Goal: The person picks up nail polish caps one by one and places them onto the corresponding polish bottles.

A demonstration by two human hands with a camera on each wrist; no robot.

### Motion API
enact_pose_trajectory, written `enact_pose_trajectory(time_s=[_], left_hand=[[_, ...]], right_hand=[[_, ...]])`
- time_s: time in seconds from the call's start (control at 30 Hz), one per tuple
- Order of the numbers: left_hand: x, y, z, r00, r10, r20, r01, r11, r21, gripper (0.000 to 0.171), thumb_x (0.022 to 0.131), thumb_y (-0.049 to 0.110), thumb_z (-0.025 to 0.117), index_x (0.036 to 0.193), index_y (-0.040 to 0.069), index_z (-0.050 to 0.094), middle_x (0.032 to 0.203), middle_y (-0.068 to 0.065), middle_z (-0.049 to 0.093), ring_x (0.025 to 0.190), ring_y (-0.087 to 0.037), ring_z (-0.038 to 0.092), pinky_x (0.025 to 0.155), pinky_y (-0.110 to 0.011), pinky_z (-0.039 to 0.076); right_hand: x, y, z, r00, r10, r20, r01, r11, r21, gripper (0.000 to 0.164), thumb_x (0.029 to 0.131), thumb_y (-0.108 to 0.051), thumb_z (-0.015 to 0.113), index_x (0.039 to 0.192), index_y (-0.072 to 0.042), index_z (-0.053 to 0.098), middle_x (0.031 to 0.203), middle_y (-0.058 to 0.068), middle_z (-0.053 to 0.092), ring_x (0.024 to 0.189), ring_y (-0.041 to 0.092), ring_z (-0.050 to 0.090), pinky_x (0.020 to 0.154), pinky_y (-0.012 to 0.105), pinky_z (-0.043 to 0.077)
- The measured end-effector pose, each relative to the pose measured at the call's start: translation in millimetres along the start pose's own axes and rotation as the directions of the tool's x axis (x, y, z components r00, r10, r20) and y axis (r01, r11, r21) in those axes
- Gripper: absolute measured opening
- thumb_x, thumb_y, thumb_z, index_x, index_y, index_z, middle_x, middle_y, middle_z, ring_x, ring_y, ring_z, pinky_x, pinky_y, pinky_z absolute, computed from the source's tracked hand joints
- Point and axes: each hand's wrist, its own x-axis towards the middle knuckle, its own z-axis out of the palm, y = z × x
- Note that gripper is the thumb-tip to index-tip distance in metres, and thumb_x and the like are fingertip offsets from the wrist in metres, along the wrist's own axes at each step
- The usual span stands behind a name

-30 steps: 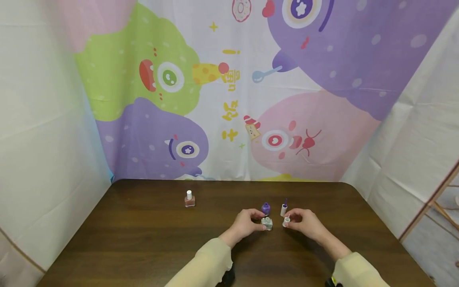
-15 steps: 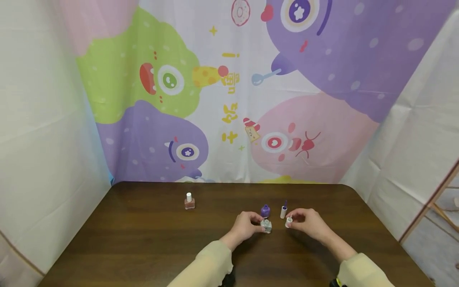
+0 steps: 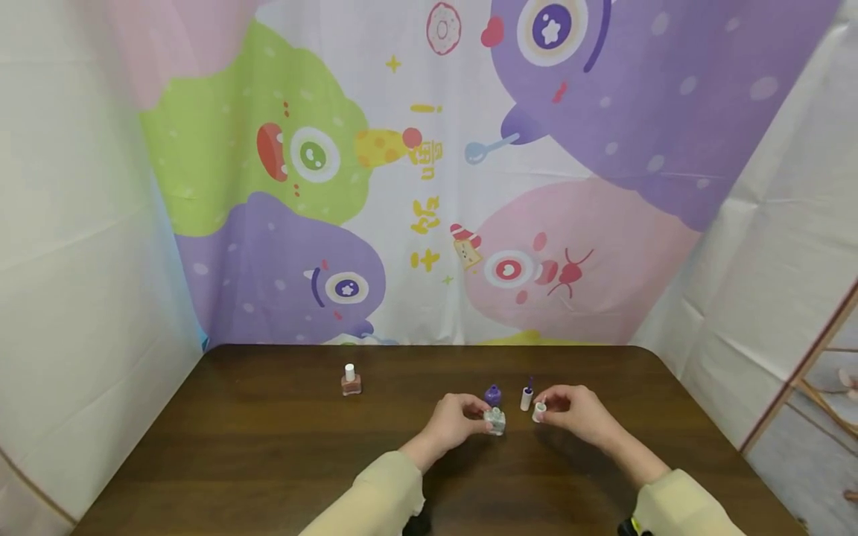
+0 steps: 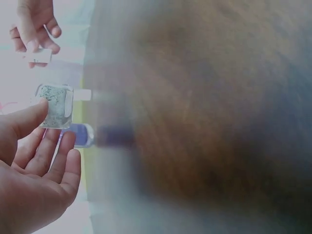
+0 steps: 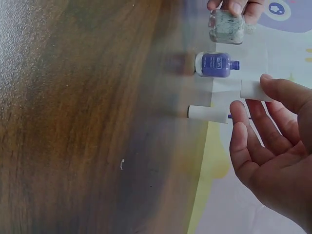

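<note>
On my feeds I take the clear, squarish glass bottle with grey-green flecks as the clock's centre and the table's far edge as twelve. At nine o'clock the left hand pinches that bottle between thumb and fingers, spread no wider than the glass, the spare fingers loosely bent. It holds the bottle off the dark brown wood-grain table.

At three I see the right hand pinching a small white cylindrical cap between thumb and fingers, a narrow grip, also off the table. Its other fingers curve loosely. A thin pale tip shows above the cap, too small for me to make out.

Just beyond the clear bottle, at twelve, a rounded purple glass bottle stands upright with its neck bare. Towards two, near the right fingertips, I have a second white cylindrical cap standing on end, a thin purple brush pointing up from it. Well apart, between nine and ten, stands a brownish-pink squarish glass bottle topped by a white cap.
</note>
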Motion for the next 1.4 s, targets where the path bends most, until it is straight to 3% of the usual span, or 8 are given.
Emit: enact_pose_trajectory(time_s=[0.33,0.83,1.2,1.4], left_hand=[[-10.2,14.7,-16.1,1.0,0.013,0.007,-0.013,1.0,0.011,0.017,0.078,0.008,0.076,0.094,0.006,0.07,0.084,-0.003,0.068,0.078,-0.014,0.06,0.063,-0.022,0.049],[-29.1,40.2,-43.1,0.996,0.088,-0.034,-0.087,0.996,0.015,0.019,0.077,0.012,0.077,0.094,0.006,0.071,0.085,-0.004,0.07,0.076,-0.012,0.062,0.065,-0.021,0.05],[-42.1,60.4,-62.0,0.994,0.092,-0.053,-0.091,0.995,0.031,0.018,0.079,0.015,0.076,0.094,0.008,0.07,0.085,-0.002,0.071,0.077,-0.015,0.064,0.065,-0.022,0.05],[-49.6,69.7,-72.9,0.992,0.104,-0.068,-0.103,0.995,0.014,0.019,0.077,0.013,0.076,0.095,0.007,0.07,0.086,-0.004,0.071,0.078,-0.015,0.066,0.068,-0.024,0.051]], right_hand=[[1,-5,-2,1.0,0.0,0.013,0.0,1.0,0.021,0.019,0.077,-0.016,0.077,0.091,-0.007,0.068,0.079,0.002,0.068,0.067,0.008,0.06,0.059,0.022,0.05],[0,-18,-11,1.0,-0.01,0.01,0.01,0.999,0.046,0.02,0.078,-0.016,0.076,0.093,-0.007,0.067,0.083,0.003,0.068,0.074,0.011,0.062,0.061,0.022,0.051],[0,-33,-17,1.0,0.001,-0.02,0.0,0.999,0.034,0.023,0.078,-0.017,0.077,0.097,-0.007,0.068,0.087,0.001,0.069,0.076,0.011,0.061,0.064,0.022,0.051],[0,-45,-21,0.998,-0.046,-0.053,0.048,0.998,0.036,0.024,0.078,-0.016,0.077,0.098,-0.006,0.068,0.088,0.002,0.069,0.076,0.008,0.062,0.064,0.021,0.051]])
